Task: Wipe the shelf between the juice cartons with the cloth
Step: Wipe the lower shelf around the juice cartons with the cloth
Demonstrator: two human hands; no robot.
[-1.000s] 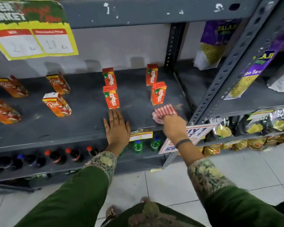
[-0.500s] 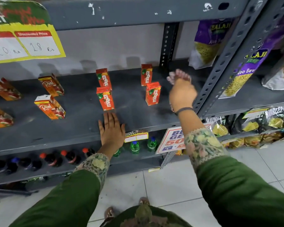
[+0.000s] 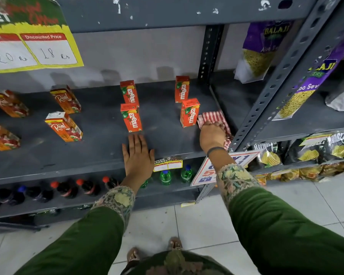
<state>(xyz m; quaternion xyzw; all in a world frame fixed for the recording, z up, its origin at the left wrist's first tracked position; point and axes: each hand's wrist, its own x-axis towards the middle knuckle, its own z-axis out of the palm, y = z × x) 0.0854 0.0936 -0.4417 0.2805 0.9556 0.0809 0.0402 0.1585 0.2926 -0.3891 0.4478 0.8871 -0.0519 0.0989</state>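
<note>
On the grey metal shelf [image 3: 163, 124] stand several orange Maaza juice cartons: two in a left column [image 3: 131, 120] and two in a right column [image 3: 189, 113]. My right hand [image 3: 212, 135] presses a red-and-white striped cloth [image 3: 213, 117] flat on the shelf, just right of the front right carton and against the shelf's right end. My left hand [image 3: 138, 155] lies flat, fingers spread, on the shelf's front edge just below the front left carton, holding nothing.
Real juice cartons [image 3: 64, 127] stand tilted farther left. A perforated upright post [image 3: 270, 90] bounds the shelf on the right, with snack bags [image 3: 260, 50] beyond. Bottles [image 3: 165, 176] fill the shelf below. A price sign [image 3: 31, 50] hangs at top left.
My right hand with the cloth went from the front edge to the back of the shelf, then returned forward beside the front right carton. My left hand stayed put.
</note>
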